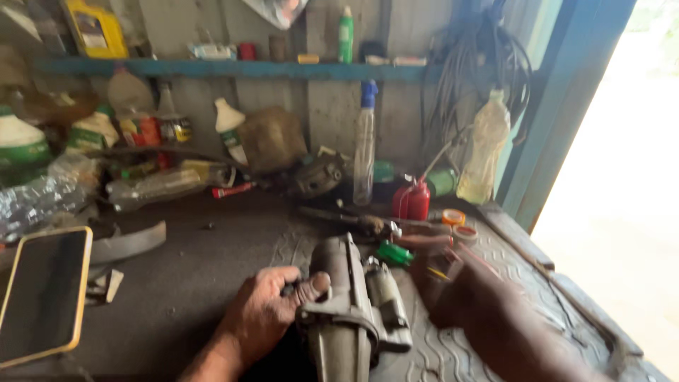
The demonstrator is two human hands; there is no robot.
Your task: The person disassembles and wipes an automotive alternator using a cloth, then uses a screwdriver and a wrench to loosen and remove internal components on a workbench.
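Starter motor (351, 311), grey metal and grimy, lies lengthwise on the ribbed rubber mat (488, 262) near the front edge of the desk (191, 276). Left hand (265, 311) grips its flange from the left, thumb pressed on the housing. Right hand (442, 286) is blurred, stretched out just right of the motor over the mat; cannot tell if it is open or closed. Small green part (393, 253) sits just behind the motor. Past that, red oil can (412, 198) with a long spout, near two tape rolls (458, 225). Clear spray bottle (365, 145) stands upright at the back wall. Phone (42, 293) with yellow case lies flat at the far left of the desk. Bottles and clutter crowd the back left. Blue shelf (233, 68) runs above, and cables (474, 71) hang at the right.
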